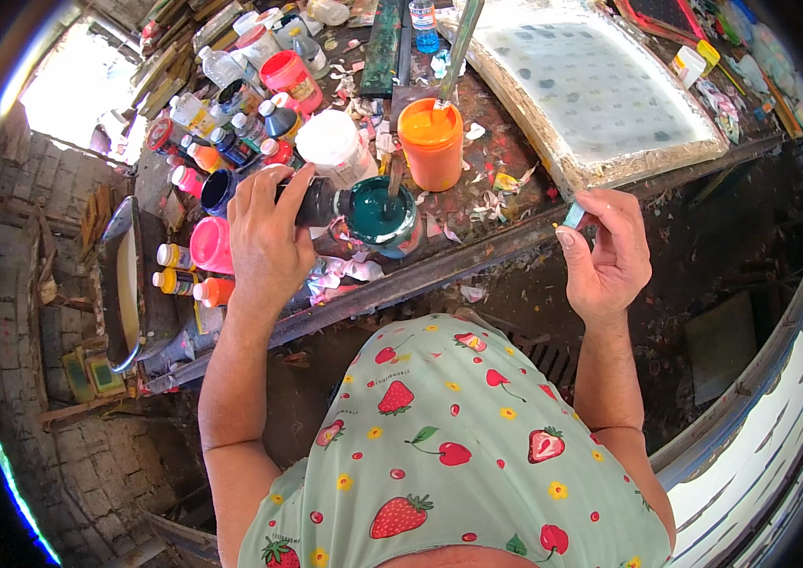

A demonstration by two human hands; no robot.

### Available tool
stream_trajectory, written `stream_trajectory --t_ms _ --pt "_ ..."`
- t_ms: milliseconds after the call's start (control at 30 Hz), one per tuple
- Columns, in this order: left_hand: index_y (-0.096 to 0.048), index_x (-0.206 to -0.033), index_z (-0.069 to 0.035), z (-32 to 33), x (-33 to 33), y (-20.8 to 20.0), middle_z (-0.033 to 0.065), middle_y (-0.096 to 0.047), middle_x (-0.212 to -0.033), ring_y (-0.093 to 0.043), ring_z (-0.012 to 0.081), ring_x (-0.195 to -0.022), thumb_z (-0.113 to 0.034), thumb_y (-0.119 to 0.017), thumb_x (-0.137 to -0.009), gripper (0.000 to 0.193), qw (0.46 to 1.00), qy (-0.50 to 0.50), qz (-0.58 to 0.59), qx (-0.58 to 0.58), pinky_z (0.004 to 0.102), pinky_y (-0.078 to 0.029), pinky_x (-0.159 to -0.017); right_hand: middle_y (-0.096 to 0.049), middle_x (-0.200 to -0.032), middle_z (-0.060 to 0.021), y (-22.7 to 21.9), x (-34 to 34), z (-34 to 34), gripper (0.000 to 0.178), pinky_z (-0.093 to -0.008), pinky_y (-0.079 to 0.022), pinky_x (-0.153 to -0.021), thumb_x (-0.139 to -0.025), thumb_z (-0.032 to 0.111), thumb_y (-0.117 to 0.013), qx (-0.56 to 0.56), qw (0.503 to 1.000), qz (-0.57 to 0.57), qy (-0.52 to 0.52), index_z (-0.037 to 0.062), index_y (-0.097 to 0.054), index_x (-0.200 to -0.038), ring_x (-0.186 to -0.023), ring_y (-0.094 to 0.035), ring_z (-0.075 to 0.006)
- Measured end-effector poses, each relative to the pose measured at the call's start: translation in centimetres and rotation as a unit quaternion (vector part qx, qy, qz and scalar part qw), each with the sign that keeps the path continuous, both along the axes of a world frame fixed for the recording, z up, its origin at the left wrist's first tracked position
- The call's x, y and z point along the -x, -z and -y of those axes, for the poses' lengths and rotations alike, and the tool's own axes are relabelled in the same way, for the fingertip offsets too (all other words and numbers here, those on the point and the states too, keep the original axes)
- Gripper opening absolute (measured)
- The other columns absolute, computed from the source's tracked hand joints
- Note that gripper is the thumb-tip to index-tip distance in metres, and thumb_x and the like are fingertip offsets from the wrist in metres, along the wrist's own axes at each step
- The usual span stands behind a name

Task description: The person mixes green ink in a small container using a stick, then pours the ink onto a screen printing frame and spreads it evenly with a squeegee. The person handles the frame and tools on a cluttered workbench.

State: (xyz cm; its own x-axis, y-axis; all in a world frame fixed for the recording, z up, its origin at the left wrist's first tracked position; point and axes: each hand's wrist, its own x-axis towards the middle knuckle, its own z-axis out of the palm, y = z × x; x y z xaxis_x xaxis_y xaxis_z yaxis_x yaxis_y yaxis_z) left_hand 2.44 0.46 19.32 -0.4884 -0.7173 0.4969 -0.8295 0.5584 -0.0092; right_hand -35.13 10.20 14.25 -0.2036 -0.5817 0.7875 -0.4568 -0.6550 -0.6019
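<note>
My left hand (269,227) is wrapped round a dark bottle (319,203) that lies tilted on its side, its mouth end at the rim of an open jar of dark green paint (383,213). Whether anything runs out of the bottle I cannot tell. A stick (396,174) stands in the green paint. Off to the right, clear of the table edge, my right hand (610,251) pinches a small light-blue piece (573,216) between thumb and fingers; its kind is too small to make out. Just behind the green jar are a white tub (333,144) and an orange paint tub (431,151).
A wooden-framed mesh screen (553,156) lies at the back right. Several paint bottles and jars crowd the left, among them a pink tub (211,244). A long stick (461,47) leans in the orange tub. Paper scraps litter the table (477,224).
</note>
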Motion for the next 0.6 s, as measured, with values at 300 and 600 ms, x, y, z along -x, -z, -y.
stream_trajectory --t_ms 300,600 --pt "-0.073 -0.145 -0.010 0.34 0.17 0.04 0.0154 -0.066 -0.140 -0.061 0.0411 -0.137 0.009 -0.077 -0.070 0.077 1.000 0.001 0.007 0.009 0.0544 -0.048 -0.113 -0.072 -0.118 -0.0160 0.19 0.26 0.01 0.040 -0.0304 -0.056 -0.080 -0.090 -0.005 -0.088 -0.006 1.000 -0.007 0.004 -0.0043 -0.077 -0.129 -0.093 -0.066 -0.0185" --pt "-0.074 -0.145 -0.011 0.46 0.47 -0.32 0.0151 -0.067 -0.140 -0.062 0.0411 -0.137 0.010 -0.076 -0.070 0.077 1.000 0.005 0.018 0.023 0.0546 -0.048 -0.114 -0.072 -0.119 -0.0160 0.46 0.33 0.36 0.040 -0.0309 -0.056 -0.082 -0.091 -0.004 -0.088 -0.007 1.000 0.001 0.001 -0.0042 -0.077 -0.130 -0.093 -0.066 -0.0186"
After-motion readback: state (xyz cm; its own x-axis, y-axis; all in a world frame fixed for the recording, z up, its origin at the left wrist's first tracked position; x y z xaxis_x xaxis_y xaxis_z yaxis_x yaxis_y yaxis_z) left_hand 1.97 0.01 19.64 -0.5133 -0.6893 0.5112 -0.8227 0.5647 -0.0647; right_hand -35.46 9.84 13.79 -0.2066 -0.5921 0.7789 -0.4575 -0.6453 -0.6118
